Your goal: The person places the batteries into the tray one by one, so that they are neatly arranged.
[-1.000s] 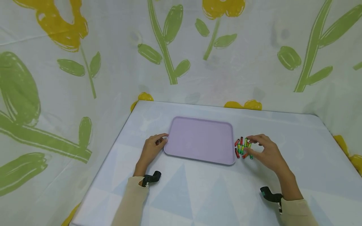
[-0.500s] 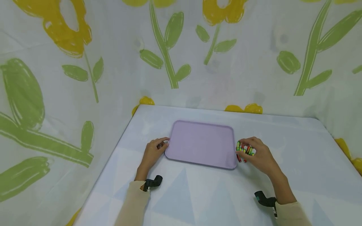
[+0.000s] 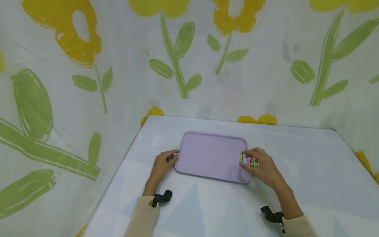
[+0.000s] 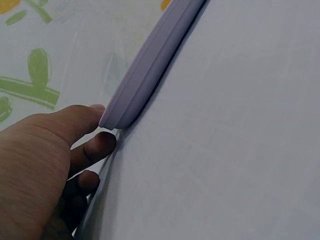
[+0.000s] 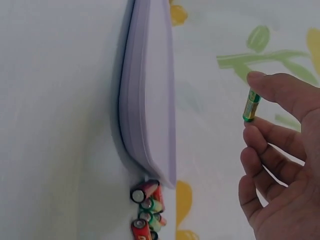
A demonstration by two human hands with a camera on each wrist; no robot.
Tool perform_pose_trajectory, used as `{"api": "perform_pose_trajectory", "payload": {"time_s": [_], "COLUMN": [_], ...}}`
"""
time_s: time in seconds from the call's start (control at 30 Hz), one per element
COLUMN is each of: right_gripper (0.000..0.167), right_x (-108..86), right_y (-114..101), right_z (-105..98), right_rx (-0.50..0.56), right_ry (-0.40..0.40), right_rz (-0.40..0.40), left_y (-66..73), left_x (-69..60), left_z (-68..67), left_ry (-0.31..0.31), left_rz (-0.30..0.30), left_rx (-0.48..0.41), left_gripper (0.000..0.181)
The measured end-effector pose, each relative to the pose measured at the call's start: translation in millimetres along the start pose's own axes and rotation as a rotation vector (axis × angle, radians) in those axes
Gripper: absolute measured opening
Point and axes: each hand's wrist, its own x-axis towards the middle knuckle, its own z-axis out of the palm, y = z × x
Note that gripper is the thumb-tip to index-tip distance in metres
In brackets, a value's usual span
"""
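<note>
My right hand (image 3: 264,169) pinches a small green-and-gold battery (image 5: 251,105) between thumb and fingertip. It is held upright over the right side of a lilac tray (image 3: 211,158). The other fingers of that hand are bent and hold nothing. A small pile of red and green batteries (image 5: 148,207) lies on the table beside the tray's right edge; in the head view my right hand partly hides it. My left hand (image 3: 161,168) rests at the tray's left edge, with thumb and index fingertips touching the rim (image 4: 145,70) from outside and its other fingers loosely bent.
A white-and-pale-blue patterned table (image 3: 207,210) lies under the tray. Behind it and on the left hang white cloth walls (image 3: 124,92) printed with yellow flowers and green leaves. Dark cameras (image 3: 270,214) are strapped to both wrists.
My right hand has picked a green battery out of the pile and carried it left over the tray. My left hand stays at the tray's edge. The head view has tilted slightly upward.
</note>
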Motion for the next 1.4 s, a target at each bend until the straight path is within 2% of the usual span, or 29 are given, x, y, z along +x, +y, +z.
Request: {"api": "perform_pose_trajectory", "payload": {"time_s": [0.3, 0.73, 1.03, 1.27, 1.4], "right_gripper": [0.039, 0.043, 0.042, 0.041, 0.042], "right_x": [12.3, 27.6, 36.1, 42.3, 47.5], "right_y": [-10.1, -21.7, -22.9, -26.5, -28.2], "right_z": [7.3, 21.9, 34.7, 43.0, 49.6], "right_rx": [-0.011, 0.023, 0.061, 0.048, 0.04], "right_ry": [0.078, 0.069, 0.03, 0.014, 0.009], "right_rz": [-0.067, -0.106, -0.099, -0.088, -0.092], "left_y": [-6.3, 3.6, 3.7, 5.3, 3.9], "left_x": [5.4, 5.5, 4.9, 5.5, 5.2], "left_z": [2.2, 0.3, 1.5, 2.5, 2.3], "left_ry": [0.027, 0.029, 0.019, 0.023, 0.026], "left_rz": [0.05, 0.039, 0.023, 0.063, 0.04], "left_rx": [0.029, -0.012, -0.019, -0.016, -0.013], "left_gripper": [0.026, 0.025, 0.025, 0.026, 0.026]}}
